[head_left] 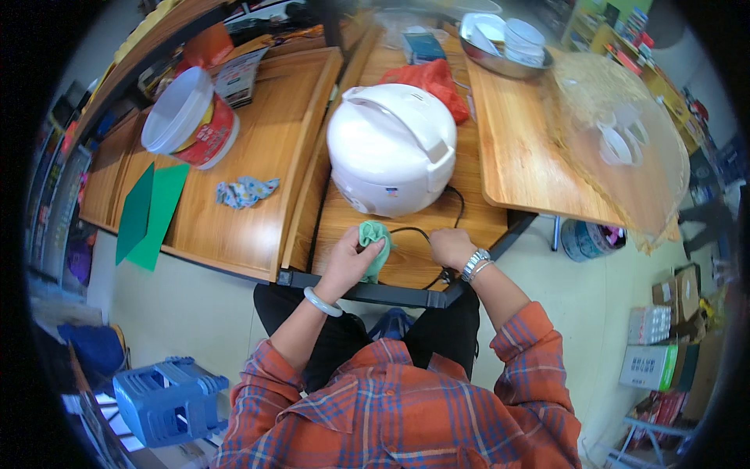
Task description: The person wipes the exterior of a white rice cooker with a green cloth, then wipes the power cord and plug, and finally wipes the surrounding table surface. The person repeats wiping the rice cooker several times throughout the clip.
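Observation:
A white rice cooker (391,146) stands upright with its lid down on the wooden table, directly in front of me. My left hand (345,261) grips a bunched green cloth (375,252) just short of the cooker's base. To the right of it, my right hand (452,248) is curled around part of the black power cord (462,206), its fingertips hidden from above. The cord loops from the cooker's right side past both hands. A dark plug (447,275) lies by the table edge, below my right wrist.
At left are a plastic bucket (193,126), a patterned cloth (246,192) and green sheets (158,214). Behind the cooker lie a red plastic bag (430,85) and a box (423,48). A metal basin (510,65) of white dishes and a mesh food cover (627,176) occupy the right board.

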A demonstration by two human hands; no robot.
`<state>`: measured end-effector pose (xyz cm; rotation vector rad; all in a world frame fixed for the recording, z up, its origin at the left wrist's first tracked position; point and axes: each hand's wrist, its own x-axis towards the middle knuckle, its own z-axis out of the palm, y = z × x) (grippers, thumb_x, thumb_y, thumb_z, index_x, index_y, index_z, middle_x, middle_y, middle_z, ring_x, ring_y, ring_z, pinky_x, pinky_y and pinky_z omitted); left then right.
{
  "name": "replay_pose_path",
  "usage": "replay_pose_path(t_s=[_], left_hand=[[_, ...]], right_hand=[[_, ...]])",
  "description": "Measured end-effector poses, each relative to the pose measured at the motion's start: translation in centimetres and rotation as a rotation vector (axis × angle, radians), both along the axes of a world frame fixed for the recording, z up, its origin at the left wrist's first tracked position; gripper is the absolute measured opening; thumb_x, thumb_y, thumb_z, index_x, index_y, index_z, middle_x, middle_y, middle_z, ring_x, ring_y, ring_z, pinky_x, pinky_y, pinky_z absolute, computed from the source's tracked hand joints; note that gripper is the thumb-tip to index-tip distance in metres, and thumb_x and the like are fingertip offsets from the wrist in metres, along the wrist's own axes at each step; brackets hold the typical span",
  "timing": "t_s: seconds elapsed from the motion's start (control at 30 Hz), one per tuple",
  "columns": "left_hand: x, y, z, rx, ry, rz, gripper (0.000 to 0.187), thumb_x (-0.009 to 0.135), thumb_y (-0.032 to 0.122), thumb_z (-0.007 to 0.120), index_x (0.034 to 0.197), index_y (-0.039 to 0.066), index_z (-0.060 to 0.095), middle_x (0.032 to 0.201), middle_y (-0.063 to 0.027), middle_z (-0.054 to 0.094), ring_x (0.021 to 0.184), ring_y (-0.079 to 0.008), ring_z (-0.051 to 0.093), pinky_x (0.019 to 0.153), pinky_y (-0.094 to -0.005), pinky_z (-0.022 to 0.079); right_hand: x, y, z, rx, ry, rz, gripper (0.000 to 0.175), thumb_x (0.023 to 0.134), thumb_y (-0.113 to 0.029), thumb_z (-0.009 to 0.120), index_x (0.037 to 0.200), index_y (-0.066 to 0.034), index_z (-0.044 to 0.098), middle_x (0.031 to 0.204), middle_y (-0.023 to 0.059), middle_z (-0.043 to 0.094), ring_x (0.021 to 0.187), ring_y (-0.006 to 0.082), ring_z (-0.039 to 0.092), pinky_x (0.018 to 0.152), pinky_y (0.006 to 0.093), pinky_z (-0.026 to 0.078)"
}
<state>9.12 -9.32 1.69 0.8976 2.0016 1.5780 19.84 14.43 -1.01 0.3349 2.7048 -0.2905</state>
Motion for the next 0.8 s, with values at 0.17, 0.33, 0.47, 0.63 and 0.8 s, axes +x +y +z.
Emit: replay_pose_path(t_s=[0.17, 0.33, 0.47, 0.63, 0.8], left_hand=[[0.9, -1.8, 1.2, 0.013, 0.16, 0.119, 0.031, 0.096, 0.017, 0.074, 0.122, 0.0, 0.068, 0.123, -0.0117, 0.06, 0.109, -0.0208, 0.063, 0.092, -0.0326, 0.052], [1.5, -1.5, 1.0, 0.011, 0.315, 0.033, 0.031, 0.095, 0.017, 0.074, 0.123, 0.005, 0.07, 0.137, -0.0165, 0.06, 0.113, -0.0326, 0.067, 0.092, -0.0386, 0.055], [1.5, -1.6, 1.2, -0.028, 0.416, 0.0, 0.026, 0.094, 0.016, 0.073, 0.118, 0.006, 0.071, 0.129, -0.0142, 0.065, 0.111, -0.0345, 0.067, 0.09, -0.0397, 0.056], [1.1, -1.9, 2.5, -0.172, 0.463, -0.047, 0.027, 0.092, 0.012, 0.074, 0.117, 0.004, 0.07, 0.115, -0.0149, 0.068, 0.102, -0.0356, 0.069, 0.086, -0.0398, 0.056], [0.2, -3.0, 2.8, -0.158, 0.448, 0.014, 0.023, 0.093, 0.012, 0.073, 0.114, 0.004, 0.07, 0.108, -0.0161, 0.069, 0.099, -0.0367, 0.069, 0.085, -0.0409, 0.056]], right_hand=[[-0.3, -2.1, 2.7, -0.131, 0.36, -0.009, 0.016, 0.091, -0.013, 0.063, 0.104, -0.0028, 0.063, 0.097, 0.0218, 0.074, 0.094, 0.0404, 0.071, 0.081, 0.0516, 0.053], [0.7, -5.5, 4.5, -0.344, 0.736, 0.191, 0.015, 0.093, -0.01, 0.063, 0.107, -0.006, 0.06, 0.095, 0.0155, 0.066, 0.096, 0.0367, 0.065, 0.083, 0.0485, 0.048], [1.3, -7.1, 4.6, -0.444, 0.821, 0.151, 0.015, 0.093, -0.005, 0.067, 0.106, -0.0041, 0.061, 0.095, 0.0166, 0.063, 0.093, 0.0382, 0.063, 0.082, 0.0469, 0.049], [1.4, -6.8, 5.0, -0.432, 0.87, 0.126, 0.013, 0.093, -0.009, 0.07, 0.101, -0.0047, 0.062, 0.092, 0.0143, 0.063, 0.09, 0.0355, 0.064, 0.08, 0.0459, 0.05], [2.5, -5.0, 5.7, -0.346, 0.892, 0.091, 0.011, 0.094, -0.009, 0.07, 0.098, -0.0037, 0.062, 0.088, 0.0149, 0.063, 0.086, 0.0356, 0.064, 0.075, 0.0439, 0.051]])
